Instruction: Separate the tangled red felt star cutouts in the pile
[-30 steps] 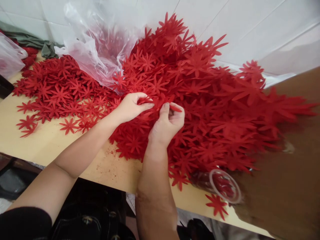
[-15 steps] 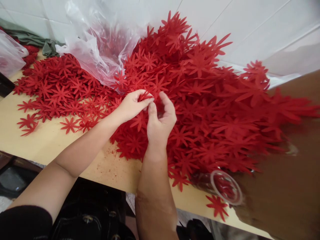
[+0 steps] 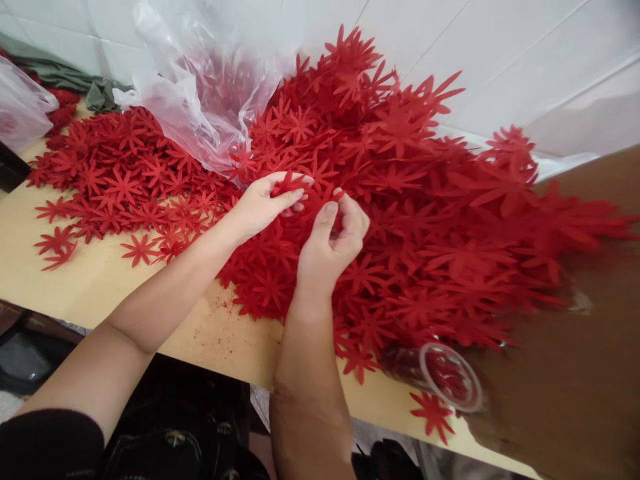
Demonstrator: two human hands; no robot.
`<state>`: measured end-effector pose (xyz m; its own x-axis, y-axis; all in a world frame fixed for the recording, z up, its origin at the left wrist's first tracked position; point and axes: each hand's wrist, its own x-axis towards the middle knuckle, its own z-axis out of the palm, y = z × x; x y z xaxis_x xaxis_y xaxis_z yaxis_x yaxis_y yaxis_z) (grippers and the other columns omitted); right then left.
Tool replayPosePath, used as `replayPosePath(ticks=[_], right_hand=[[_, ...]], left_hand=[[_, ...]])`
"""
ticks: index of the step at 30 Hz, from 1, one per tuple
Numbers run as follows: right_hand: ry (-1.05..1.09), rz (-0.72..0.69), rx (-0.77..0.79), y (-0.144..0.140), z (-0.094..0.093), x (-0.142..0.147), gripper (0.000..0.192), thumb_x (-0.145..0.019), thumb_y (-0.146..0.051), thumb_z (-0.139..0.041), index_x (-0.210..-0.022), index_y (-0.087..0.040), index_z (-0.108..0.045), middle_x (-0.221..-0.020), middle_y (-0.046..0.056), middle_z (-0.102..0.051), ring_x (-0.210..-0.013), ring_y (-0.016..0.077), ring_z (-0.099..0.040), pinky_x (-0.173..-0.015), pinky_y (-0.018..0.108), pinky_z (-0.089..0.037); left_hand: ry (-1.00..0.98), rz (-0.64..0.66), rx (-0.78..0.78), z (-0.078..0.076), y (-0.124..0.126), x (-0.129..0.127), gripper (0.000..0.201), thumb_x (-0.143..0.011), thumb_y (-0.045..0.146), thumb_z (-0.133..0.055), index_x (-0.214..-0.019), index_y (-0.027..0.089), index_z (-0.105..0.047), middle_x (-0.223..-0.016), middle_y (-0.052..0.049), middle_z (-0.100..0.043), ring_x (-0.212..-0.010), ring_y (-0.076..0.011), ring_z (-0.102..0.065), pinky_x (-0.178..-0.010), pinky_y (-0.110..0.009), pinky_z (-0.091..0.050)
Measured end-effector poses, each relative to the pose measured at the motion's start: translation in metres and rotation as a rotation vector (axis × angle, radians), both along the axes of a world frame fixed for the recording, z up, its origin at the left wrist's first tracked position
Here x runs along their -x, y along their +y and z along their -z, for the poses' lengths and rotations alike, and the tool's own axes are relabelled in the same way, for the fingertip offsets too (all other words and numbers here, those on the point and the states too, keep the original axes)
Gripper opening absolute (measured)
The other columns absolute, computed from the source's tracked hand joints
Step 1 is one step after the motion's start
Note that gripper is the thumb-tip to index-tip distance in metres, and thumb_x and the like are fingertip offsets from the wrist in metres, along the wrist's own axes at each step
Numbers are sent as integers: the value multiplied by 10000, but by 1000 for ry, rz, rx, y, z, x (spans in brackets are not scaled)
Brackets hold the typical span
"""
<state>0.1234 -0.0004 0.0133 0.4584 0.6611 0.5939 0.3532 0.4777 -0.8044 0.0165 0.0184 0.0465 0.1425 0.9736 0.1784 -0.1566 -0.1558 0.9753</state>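
Red flower-shaped cutouts with narrow petals lie in a big heap (image 3: 400, 267) across the table. Over the middle of that heap, my left hand (image 3: 273, 200) pinches a red flower cutout (image 3: 289, 184) between thumb and fingers. My right hand (image 3: 334, 233) is a little to the right and apart from it. Its thumb and fingers are curled close together, with a bit of red at the fingertips; what they hold, if anything, is too small to make out against the red heap.
A clear plastic bag (image 3: 200, 113) rests behind the lower pile of cutouts (image 3: 120, 173) on the left. A clear plastic cup (image 3: 451, 377) lies on its side at the front right, beside brown cardboard (image 3: 560, 387). White tiles (image 3: 500, 60) rise behind the table (image 3: 200, 327).
My right hand has moved right, away from my left hand, so a gap now shows between them. The left hand stays nearly in place with the red cutout.
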Motion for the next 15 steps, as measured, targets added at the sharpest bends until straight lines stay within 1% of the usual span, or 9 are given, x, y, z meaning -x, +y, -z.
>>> replayPosePath(ticks=[1,3,6,9,11,13,15], right_hand=[[-51,10,-11,-2,-1,1,294,-803,-425,-518,-990,-225,-626,-1102,55,-567,-1131,192,-507,-1029,486,-342],[-133,30,-14,-6,-4,3,304,-791,-412,-543,-1034,-252,-629,-1201,54,-531,-1223,219,-437,-1057,537,-275],[-213,29,5,-11,-7,7,321,-759,-382,-587,-1053,-262,-631,-1244,51,-528,-1249,239,-407,-1075,564,-220],[-238,13,21,-12,-8,10,336,-729,-364,-617,-1046,-252,-633,-1244,46,-546,-1263,244,-391,-1094,561,-190],[-228,-15,27,-12,-8,11,342,-715,-370,-628,-1037,-253,-631,-1236,41,-555,-1268,244,-388,-1094,560,-196],[-234,-49,24,-12,-7,12,358,-706,-388,-637,-1038,-255,-623,-1229,40,-559,-1256,240,-402,-1089,555,-217],[-262,-73,14,-12,-5,12,381,-711,-407,-636,-1059,-255,-607,-1221,46,-560,-1234,232,-425,-1081,539,-248]], left_hand=[[-5,-12,6,0,1,0,180,-821,156,-510,-991,155,-568,-986,-35,-649,-817,-99,-616,-785,-281,-487],[-28,-33,31,-1,3,0,206,-837,138,-452,-1011,159,-562,-970,-26,-648,-843,-113,-625,-791,-295,-493],[-41,-68,50,-2,6,1,273,-826,72,-369,-997,152,-566,-933,-12,-655,-855,-114,-630,-816,-307,-492],[-18,-72,26,0,7,2,286,-802,34,-376,-977,137,-577,-883,-13,-670,-852,-112,-634,-843,-307,-486],[-5,-52,11,3,9,3,230,-821,81,-417,-973,135,-582,-846,-22,-676,-843,-125,-640,-813,-305,-495],[11,-56,-2,5,10,5,170,-850,183,-458,-953,139,-585,-808,-31,-674,-825,-140,-645,-764,-301,-499],[34,-83,-12,5,11,7,195,-855,300,-490,-911,140,-588,-763,-34,-663,-791,-150,-646,-731,-301,-494]])
